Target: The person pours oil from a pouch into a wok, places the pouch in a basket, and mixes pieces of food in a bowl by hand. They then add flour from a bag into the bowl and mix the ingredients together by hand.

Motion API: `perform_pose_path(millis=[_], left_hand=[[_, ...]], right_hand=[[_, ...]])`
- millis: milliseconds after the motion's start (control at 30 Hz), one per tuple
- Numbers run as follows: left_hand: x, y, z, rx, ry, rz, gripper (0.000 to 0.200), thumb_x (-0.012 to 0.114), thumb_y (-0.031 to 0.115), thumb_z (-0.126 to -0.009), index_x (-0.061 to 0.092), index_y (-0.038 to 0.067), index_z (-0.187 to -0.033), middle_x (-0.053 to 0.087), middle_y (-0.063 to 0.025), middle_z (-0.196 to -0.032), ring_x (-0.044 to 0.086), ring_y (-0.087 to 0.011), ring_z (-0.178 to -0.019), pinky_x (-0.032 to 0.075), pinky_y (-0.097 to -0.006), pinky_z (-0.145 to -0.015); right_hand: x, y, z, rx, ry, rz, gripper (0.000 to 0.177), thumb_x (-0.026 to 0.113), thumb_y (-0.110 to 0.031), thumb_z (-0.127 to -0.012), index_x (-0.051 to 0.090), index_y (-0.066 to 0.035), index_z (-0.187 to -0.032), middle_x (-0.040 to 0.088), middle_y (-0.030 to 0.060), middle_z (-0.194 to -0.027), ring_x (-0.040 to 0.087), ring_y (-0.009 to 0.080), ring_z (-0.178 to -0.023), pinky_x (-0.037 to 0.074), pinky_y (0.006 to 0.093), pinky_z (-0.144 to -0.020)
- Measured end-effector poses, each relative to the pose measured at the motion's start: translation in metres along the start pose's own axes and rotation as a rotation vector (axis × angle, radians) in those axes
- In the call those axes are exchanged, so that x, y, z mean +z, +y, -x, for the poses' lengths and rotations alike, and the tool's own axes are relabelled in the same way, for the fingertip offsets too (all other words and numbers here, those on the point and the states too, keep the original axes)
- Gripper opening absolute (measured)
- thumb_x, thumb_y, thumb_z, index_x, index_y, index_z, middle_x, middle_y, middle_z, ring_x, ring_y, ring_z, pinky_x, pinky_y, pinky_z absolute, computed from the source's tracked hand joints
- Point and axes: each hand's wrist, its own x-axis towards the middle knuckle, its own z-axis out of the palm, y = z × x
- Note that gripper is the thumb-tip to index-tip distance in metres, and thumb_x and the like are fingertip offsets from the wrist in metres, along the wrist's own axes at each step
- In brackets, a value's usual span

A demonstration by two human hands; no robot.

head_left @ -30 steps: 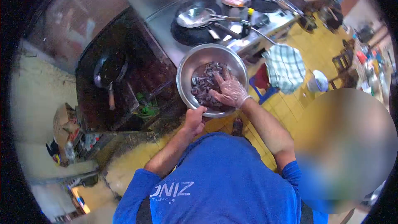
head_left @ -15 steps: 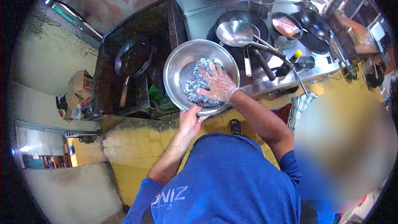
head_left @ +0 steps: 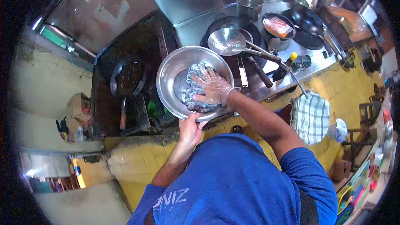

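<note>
A wide stainless steel mixing bowl [head_left: 166, 71] is tilted toward me at the edge of the stove. Inside it lies a heap of wet, grey-and-white raw pieces [head_left: 189, 95] that look like squid. My left hand [head_left: 190, 130] grips the bowl's near rim, thumb over the edge and fingers underneath. In a clear plastic glove, my right hand [head_left: 213, 86] rests palm down on the heap, its fingers spread among the pieces. Part of the heap is hidden under that hand.
A perforated skimmer [head_left: 227, 41] lies over pans right of the bowl. Beyond stand a steel pot [head_left: 249, 6], a pan with a packet [head_left: 278, 26] and a black wok [head_left: 307, 20]. Left is another wok [head_left: 128, 79] on a dark burner. A checked cloth [head_left: 310, 116] hangs at right.
The view has shifted, so the bowl and counter sit slightly further left. The checked cloth at the right now shows fully. Both hands keep about the same places on the bowl and heap.
</note>
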Motion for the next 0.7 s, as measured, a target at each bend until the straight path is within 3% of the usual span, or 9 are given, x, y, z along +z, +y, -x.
perform_pose_path(millis=[133, 267, 333, 400, 467, 533, 567, 667, 700], left_hand=[[-0.009, 0.012, -0.005, 0.017, -0.114, -0.042, 0.035, 0.050, -0.003, -0.083, 0.043, -0.004, -0.118, 0.059, -0.0129, -0.102, 0.065, -0.0270, -0.087, 0.061, -0.0438, -0.070], [-0.050, 0.034, -0.011, -0.121, -0.313, -0.220, 0.017, 0.052, -0.002, -0.082, 0.055, -0.011, -0.096, 0.061, -0.0174, -0.094, 0.063, -0.0282, -0.084, 0.055, -0.0446, -0.080], [-0.058, 0.049, 0.005, 0.549, -0.651, -1.146, 0.014, 0.053, 0.001, -0.082, 0.059, -0.011, -0.087, 0.063, -0.0179, -0.091, 0.064, -0.0298, -0.085, 0.055, -0.0425, -0.082], [-0.060, 0.046, 0.006, -0.271, -0.538, -0.536, 0.018, 0.052, -0.001, -0.081, 0.056, -0.013, -0.094, 0.062, -0.0184, -0.094, 0.064, -0.0304, -0.086, 0.055, -0.0431, -0.084], [-0.053, 0.038, 0.033, -0.518, -0.593, -0.404, 0.023, 0.051, -0.002, -0.081, 0.053, -0.013, -0.101, 0.062, -0.0179, -0.096, 0.064, -0.0310, -0.089, 0.054, -0.0432, -0.086], [-0.071, 0.011, 0.044, -0.635, -0.744, -0.482, 0.026, 0.050, -0.002, -0.080, 0.052, -0.013, -0.104, 0.061, -0.0176, -0.097, 0.064, -0.0307, -0.089, 0.055, -0.0428, -0.084], [-0.073, -0.007, 0.051, -0.665, -0.797, -0.521, 0.029, 0.050, -0.002, -0.080, 0.051, -0.012, -0.107, 0.061, -0.0173, -0.099, 0.064, -0.0304, -0.090, 0.055, -0.0424, -0.083], [-0.082, -0.062, 0.079, -0.914, -0.934, -0.640, 0.031, 0.051, -0.002, -0.079, 0.050, -0.009, -0.110, 0.060, -0.0165, -0.099, 0.063, -0.0298, -0.089, 0.055, -0.0420, -0.079], [-0.088, -0.076, 0.100, -0.977, -0.997, -0.719, 0.033, 0.051, -0.002, -0.079, 0.049, -0.008, -0.112, 0.060, -0.0163, -0.101, 0.063, -0.0287, -0.087, 0.054, -0.0413, -0.077]], right_hand=[[0.000, -0.010, -0.001, 0.054, -0.015, -0.016, 0.081, 0.055, -0.058, -0.081, 0.034, -0.010, -0.142, 0.026, 0.0336, -0.144, 0.029, 0.0533, -0.129, 0.022, 0.0531, -0.110], [-0.001, -0.042, 0.021, 0.193, 0.114, 0.048, 0.075, 0.058, -0.049, -0.081, 0.036, -0.005, -0.138, 0.031, 0.0343, -0.139, 0.037, 0.0520, -0.124, 0.029, 0.0511, -0.107], [-0.023, -0.072, 0.050, 0.344, 0.104, -0.049, 0.068, 0.060, -0.043, -0.081, 0.041, -0.003, -0.132, 0.038, 0.0331, -0.134, 0.047, 0.0500, -0.115, 0.038, 0.0505, -0.100], [-0.035, -0.098, 0.094, 0.539, 0.017, -0.063, 0.060, 0.061, -0.040, -0.080, 0.047, -0.002, -0.125, 0.042, 0.0324, -0.129, 0.053, 0.0476, -0.106, 0.043, 0.0491, -0.094], [-0.033, -0.141, 0.151, 0.690, 0.196, 0.001, 0.053, 0.061, -0.037, -0.081, 0.050, -0.003, -0.121, 0.044, 0.0302, -0.129, 0.051, 0.0455, -0.110, 0.041, 0.0496, -0.096], [-0.027, -0.190, 0.212, 0.814, 0.321, 0.368, 0.049, 0.061, -0.034, -0.081, 0.053, -0.005, -0.120, 0.046, 0.0269, -0.130, 0.048, 0.0431, -0.116, 0.038, 0.0511, -0.098], [0.026, -0.186, 0.250, 0.808, 0.556, 0.476, 0.044, 0.062, -0.030, -0.081, 0.056, -0.005, -0.118, 0.047, 0.0241, -0.130, 0.045, 0.0410, -0.121, 0.035, 0.0528, -0.101], [0.012, -0.268, 0.325, 1.158, 0.412, 0.316, 0.039, 0.061, -0.026, -0.081, 0.059, -0.005, -0.114, 0.046, 0.0241, -0.132, 0.044, 0.0401, -0.122, 0.034, 0.0514, -0.102], [0.029, -0.298, 0.356, 1.146, 0.605, 0.520, 0.032, 0.061, -0.021, -0.078, 0.061, -0.006, -0.106, 0.054, 0.0215, -0.117, 0.049, 0.0374, -0.116, 0.033, 0.0483, -0.104]])
